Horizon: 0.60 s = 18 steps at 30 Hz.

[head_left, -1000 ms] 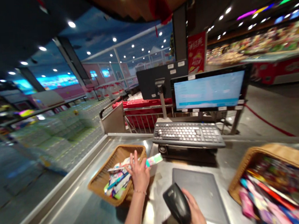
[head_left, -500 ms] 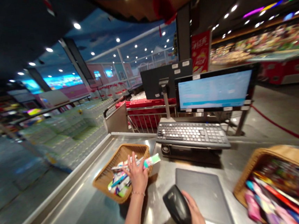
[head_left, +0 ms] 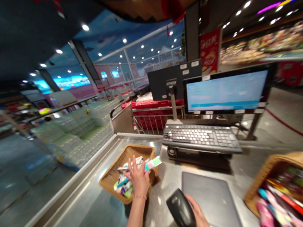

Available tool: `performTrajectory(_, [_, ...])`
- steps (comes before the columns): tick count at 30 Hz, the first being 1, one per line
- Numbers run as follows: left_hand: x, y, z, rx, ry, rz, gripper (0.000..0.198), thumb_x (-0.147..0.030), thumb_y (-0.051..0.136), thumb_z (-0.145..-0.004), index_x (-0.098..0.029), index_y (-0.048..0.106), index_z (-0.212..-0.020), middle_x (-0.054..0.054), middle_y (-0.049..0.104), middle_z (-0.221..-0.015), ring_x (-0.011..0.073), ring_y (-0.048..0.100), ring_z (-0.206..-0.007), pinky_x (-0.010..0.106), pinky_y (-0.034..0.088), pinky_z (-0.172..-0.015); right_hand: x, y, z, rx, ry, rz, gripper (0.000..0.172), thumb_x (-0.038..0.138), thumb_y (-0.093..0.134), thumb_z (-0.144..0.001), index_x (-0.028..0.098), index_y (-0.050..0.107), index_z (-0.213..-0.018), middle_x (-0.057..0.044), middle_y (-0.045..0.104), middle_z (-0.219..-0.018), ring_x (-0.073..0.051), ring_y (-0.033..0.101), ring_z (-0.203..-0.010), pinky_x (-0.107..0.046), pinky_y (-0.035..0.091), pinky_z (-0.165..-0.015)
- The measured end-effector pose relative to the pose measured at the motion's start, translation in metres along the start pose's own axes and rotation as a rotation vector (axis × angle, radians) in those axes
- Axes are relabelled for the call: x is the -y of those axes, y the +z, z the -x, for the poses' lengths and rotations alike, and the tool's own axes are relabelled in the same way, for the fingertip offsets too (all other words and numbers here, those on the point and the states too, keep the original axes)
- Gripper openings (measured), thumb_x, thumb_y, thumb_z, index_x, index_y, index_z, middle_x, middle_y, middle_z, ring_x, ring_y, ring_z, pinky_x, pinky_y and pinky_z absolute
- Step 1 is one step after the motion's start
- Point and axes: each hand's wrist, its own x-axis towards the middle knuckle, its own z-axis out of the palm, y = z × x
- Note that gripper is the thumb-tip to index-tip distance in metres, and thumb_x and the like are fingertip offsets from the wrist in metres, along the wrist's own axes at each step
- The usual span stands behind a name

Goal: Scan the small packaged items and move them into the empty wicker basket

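Packets (head_left: 122,183) lie heaped in a wicker basket (head_left: 138,150) directly under the left hand (head_left: 139,176), and that is where I keep my eye on this feed. The left hand curls down onto the pile, its fingers (head_left: 131,163) spread across the top. I cannot tell whether they are clenched on one packet or only resting there. A long pale wrapper (head_left: 153,163) with green and pink markings juts past the basket's rim, just right of that hand. The right hand (head_left: 199,217) is closed around a black handheld barcode scanner (head_left: 180,211), and a flat grey pad (head_left: 212,201) lies just beyond it. Ahead of both hands stand a keyboard (head_left: 198,135) and a monitor (head_left: 226,92). Well right of the right hand, a second wicker basket (head_left: 285,160) holds blurred, colourful packs.

From here, my worry is the loose pile: the slim packets overlap, so a weak or partial hold could drag neighbours over the rim and onto the steel checkout counter (head_left: 78,190). The overhanging wrapper looks the likeliest to tip. A sharp tug could also slide the basket, and creased wrappers might defeat the scanner.
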Motion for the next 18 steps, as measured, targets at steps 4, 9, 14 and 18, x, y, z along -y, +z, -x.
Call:
performTrajectory(4, [0.008, 0.0, 0.001, -0.016, -0.018, -0.018, 0.036, -0.027, 0.072, -0.073, -0.03, 0.071, -0.109, 0.012, 0.039, -0.151, 0.0376, 0.023, -0.143, 0.073, 0.008, -0.108, -0.007, 0.004, 0.003, -0.017, -0.022, 0.022, 0.038, 0.02, 0.064, -0.076, 0.024, 0.067, -0.113, -0.009, 0.066, -0.123, -0.028, 0.063, -0.116, -0.034, 0.051, -0.099])
performTrajectory(9, [0.018, -0.001, 0.001, -0.018, -0.05, -0.052, 0.032, -0.026, 0.071, -0.074, -0.029, 0.072, -0.105, 0.012, 0.038, -0.151, 0.0378, 0.023, -0.142, 0.073, 0.012, -0.108, -0.013, 0.006, 0.006, -0.038, -0.02, 0.056, 0.042, 0.012, 0.053, -0.08, 0.024, 0.064, -0.119, -0.012, 0.062, -0.13, -0.027, 0.061, -0.12, -0.033, 0.05, -0.099])
performTrajectory(14, [0.023, -0.001, 0.0, -0.01, -0.076, -0.063, 0.033, -0.023, 0.07, -0.075, -0.029, 0.071, -0.107, 0.012, 0.035, -0.152, 0.0376, 0.019, -0.144, 0.074, 0.014, -0.106, -0.016, 0.007, 0.007, -0.026, 0.011, 0.052, 0.049, 0.013, 0.06, -0.075, 0.025, 0.061, -0.122, -0.009, 0.061, -0.131, -0.028, 0.059, -0.122, -0.034, 0.048, -0.102])
performTrajectory(18, [0.024, -0.001, -0.001, -0.006, -0.078, -0.065, 0.034, -0.023, 0.068, -0.075, -0.028, 0.071, -0.108, 0.012, 0.033, -0.153, 0.0384, 0.019, -0.144, 0.075, 0.015, -0.105, -0.014, 0.005, 0.007, -0.017, 0.036, 0.04, 0.048, 0.013, 0.059, -0.076, 0.025, 0.06, -0.123, -0.009, 0.061, -0.132, -0.027, 0.061, -0.12, -0.032, 0.049, -0.1])
